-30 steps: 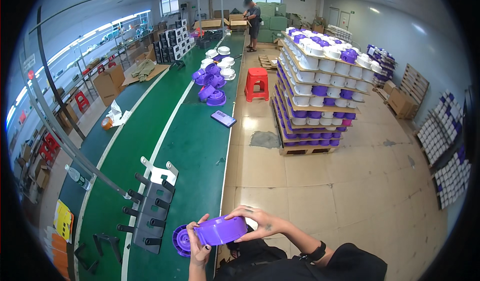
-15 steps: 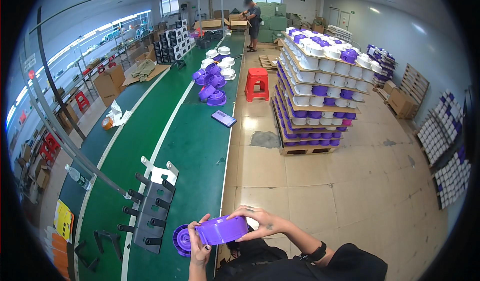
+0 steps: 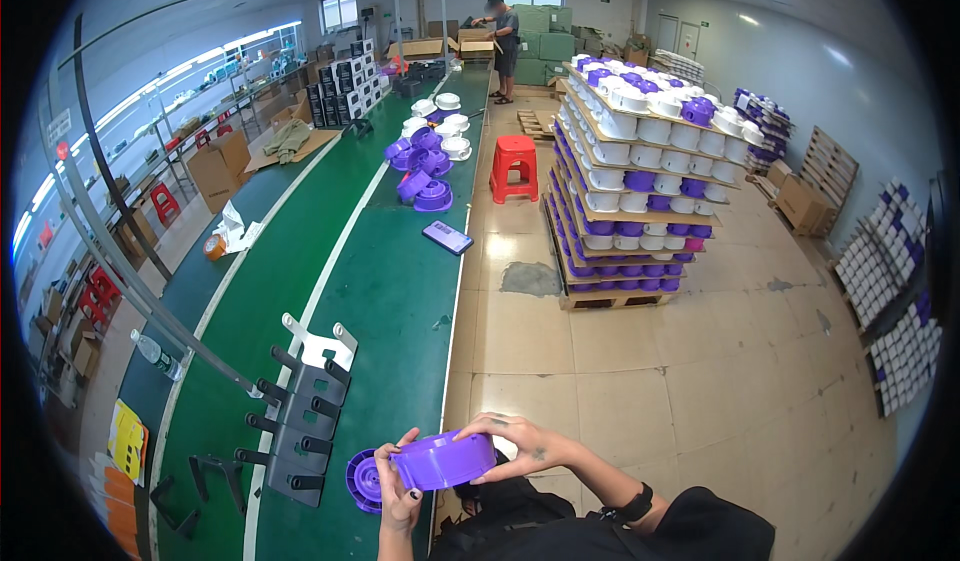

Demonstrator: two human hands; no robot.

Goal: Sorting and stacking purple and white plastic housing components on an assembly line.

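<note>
Between my two hands I hold a purple round plastic housing (image 3: 443,464), tilted on its side above the table's right edge. My left hand (image 3: 400,486) grips its left side, thumb and fingers spread around the rim. My right hand (image 3: 520,446) closes over its top and right side. A second purple round part (image 3: 365,480), with a ribbed inside, lies on the green table just left of my left hand and is partly hidden by it. Further left, black plastic brackets with pegs (image 3: 303,431) lie in a row, a white bracket (image 3: 320,345) at their far end.
A phone (image 3: 447,237) lies on the green table (image 3: 390,301). Beyond it are piled purple and white housings (image 3: 425,161). A red stool (image 3: 515,169) and a loaded pallet stack (image 3: 640,181) stand to the right. At the far end, a person (image 3: 505,46) handles a carton.
My hands and the purple housing stay almost still. The person at the far end has shifted their arms slightly over the carton.
</note>
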